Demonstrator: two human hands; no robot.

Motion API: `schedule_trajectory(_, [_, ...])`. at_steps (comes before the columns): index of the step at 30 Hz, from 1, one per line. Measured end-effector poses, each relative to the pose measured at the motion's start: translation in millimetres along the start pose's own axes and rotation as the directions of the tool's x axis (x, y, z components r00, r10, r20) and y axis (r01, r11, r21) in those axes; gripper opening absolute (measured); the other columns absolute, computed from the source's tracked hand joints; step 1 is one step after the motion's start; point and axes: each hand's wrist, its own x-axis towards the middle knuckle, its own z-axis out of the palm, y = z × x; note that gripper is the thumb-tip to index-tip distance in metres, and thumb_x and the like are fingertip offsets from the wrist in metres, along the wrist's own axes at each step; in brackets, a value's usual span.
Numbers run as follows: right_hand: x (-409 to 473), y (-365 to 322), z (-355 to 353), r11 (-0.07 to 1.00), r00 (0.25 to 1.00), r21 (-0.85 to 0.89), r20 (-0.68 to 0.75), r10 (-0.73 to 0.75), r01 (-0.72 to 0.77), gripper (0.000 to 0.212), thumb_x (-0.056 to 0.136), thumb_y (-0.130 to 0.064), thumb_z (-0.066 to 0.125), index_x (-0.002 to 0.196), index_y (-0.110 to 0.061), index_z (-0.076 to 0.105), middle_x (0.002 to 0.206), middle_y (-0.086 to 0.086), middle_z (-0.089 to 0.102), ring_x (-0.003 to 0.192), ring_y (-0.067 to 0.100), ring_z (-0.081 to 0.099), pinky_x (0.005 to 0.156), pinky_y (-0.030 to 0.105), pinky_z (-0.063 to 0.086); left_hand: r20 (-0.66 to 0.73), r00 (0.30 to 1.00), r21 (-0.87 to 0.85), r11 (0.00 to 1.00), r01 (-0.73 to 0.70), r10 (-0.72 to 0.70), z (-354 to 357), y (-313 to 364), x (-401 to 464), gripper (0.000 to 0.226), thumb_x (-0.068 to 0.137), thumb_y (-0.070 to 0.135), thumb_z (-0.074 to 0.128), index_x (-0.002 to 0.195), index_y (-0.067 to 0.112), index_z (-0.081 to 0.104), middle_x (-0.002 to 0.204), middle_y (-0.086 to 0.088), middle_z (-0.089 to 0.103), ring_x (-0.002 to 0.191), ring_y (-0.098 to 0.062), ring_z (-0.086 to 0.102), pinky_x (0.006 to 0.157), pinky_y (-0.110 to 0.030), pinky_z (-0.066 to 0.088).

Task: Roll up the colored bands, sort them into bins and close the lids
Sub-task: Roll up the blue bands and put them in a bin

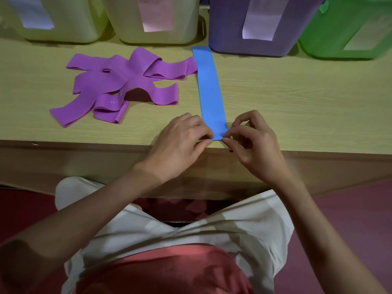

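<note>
A blue band (209,88) lies flat and straight on the wooden table, running from the purple bin down to the front edge. My left hand (182,141) pinches its near left corner. My right hand (252,139) pinches the near right corner with thumb and forefinger, the other fingers curled above. To the left, several purple bands (118,83) lie in a loose, overlapping heap.
Along the back of the table (297,92) stand two pale yellow-green bins (70,22) (161,32), a purple bin (229,32) and a green bin (339,35), each with a paper label. The table's front edge runs just under my hands.
</note>
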Motion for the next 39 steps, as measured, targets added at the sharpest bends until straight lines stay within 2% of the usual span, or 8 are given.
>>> schedule_trajectory(3, [3, 1, -6, 0.999, 0.996, 0.027, 0.078, -0.037, 0.035, 0.011, 0.085, -0.016, 0.072, 0.092, -0.009, 0.069, 0.102, -0.001, 0.052, 0.057, 0.009, 0.047, 0.058, 0.025, 0.042, 0.019, 1.0, -0.02, 1.0, -0.001, 0.001, -2, -1, 2, 0.008, 0.086, 0.017, 0.066, 0.09, 0.012, 0.07, 0.086, 0.0, 0.065, 0.081, -0.021, 0.055, 0.073, -0.034, 0.044])
schedule_trajectory(8, [6, -4, -4, 1.0, 0.992, -0.001, 0.127, 0.017, -0.017, 0.008, 0.094, -0.014, 0.058, 0.092, -0.008, 0.063, 0.098, -0.001, 0.05, 0.069, 0.017, 0.052, 0.062, 0.044, 0.047, 0.045, 0.997, -0.055, 0.996, 0.068, -0.065, -6, 1, 7, 0.006, 0.088, 0.016, 0.062, 0.088, 0.015, 0.067, 0.075, 0.011, 0.057, 0.07, -0.008, 0.045, 0.071, -0.026, 0.035])
schedule_trajectory(12, [12, -11, -1, 0.995, 0.987, -0.047, 0.13, 0.092, -0.086, 0.01, 0.095, -0.015, 0.053, 0.092, -0.008, 0.06, 0.095, 0.003, 0.049, 0.075, 0.017, 0.05, 0.064, 0.036, 0.043, 0.063, 0.969, -0.123, 0.962, 0.246, -0.239, -5, 4, 10, 0.007, 0.088, 0.02, 0.063, 0.094, 0.016, 0.06, 0.069, 0.021, 0.048, 0.064, 0.002, 0.045, 0.063, -0.025, 0.033])
schedule_trajectory(18, [19, -19, 2, 0.969, 0.964, -0.104, 0.125, 0.235, -0.223, 0.012, 0.088, -0.022, 0.058, 0.082, -0.012, 0.057, 0.086, 0.001, 0.05, 0.069, 0.021, 0.053, 0.063, 0.036, 0.045, 0.04, 0.92, -0.131, 0.911, 0.391, -0.389, 0, 13, 12, 0.013, 0.086, 0.022, 0.065, 0.092, 0.017, 0.055, 0.077, 0.012, 0.06, 0.06, -0.002, 0.048, 0.06, -0.027, 0.039])
schedule_trajectory(23, [21, -18, 5, 0.952, 0.949, -0.049, 0.081, 0.306, -0.303, 0.01, 0.083, -0.021, 0.064, 0.077, -0.017, 0.057, 0.081, -0.002, 0.051, 0.065, 0.01, 0.047, 0.061, 0.025, 0.034, 0.039, 0.893, -0.052, 0.891, 0.45, -0.449, -3, 18, 18, 0.013, 0.083, 0.025, 0.067, 0.087, 0.019, 0.056, 0.079, 0.01, 0.063, 0.075, -0.013, 0.057, 0.063, -0.029, 0.041])
schedule_trajectory(30, [17, -9, 5, 0.969, 0.973, 0.083, 0.011, 0.232, -0.232, 0.009, 0.083, -0.013, 0.07, 0.085, -0.015, 0.062, 0.082, -0.003, 0.054, 0.058, 0.001, 0.045, 0.06, 0.019, 0.035, -0.016, 0.922, -0.012, 0.922, 0.386, -0.387, -3, 16, 19, 0.013, 0.081, 0.023, 0.071, 0.083, 0.02, 0.058, 0.094, 0.002, 0.055, 0.084, -0.015, 0.052, 0.071, -0.03, 0.043])
schedule_trajectory(35, [10, -2, 2, 0.996, 0.997, 0.054, 0.025, 0.071, -0.072, 0.008, 0.089, -0.017, 0.066, 0.092, -0.011, 0.071, 0.088, -0.002, 0.054, 0.064, 0.008, 0.05, 0.06, 0.034, 0.047, -0.015, 0.961, -0.09, 0.958, 0.273, -0.275, 1, 8, 14, 0.007, 0.084, 0.012, 0.068, 0.083, 0.018, 0.064, 0.081, 0.01, 0.052, 0.072, -0.007, 0.041, 0.066, -0.022, 0.032])
schedule_trajectory(39, [10, 3, -3, 0.998, 0.998, 0.046, 0.057, 0.028, -0.03, 0.011, 0.086, -0.019, 0.07, 0.096, -0.013, 0.071, 0.09, -0.003, 0.053, 0.061, 0.008, 0.049, 0.057, 0.038, 0.047, -0.058, 0.987, -0.075, 0.986, 0.148, -0.153, 3, 3, 7, 0.003, 0.086, 0.011, 0.066, 0.086, 0.013, 0.064, 0.079, 0.007, 0.056, 0.072, -0.012, 0.047, 0.067, -0.03, 0.041])
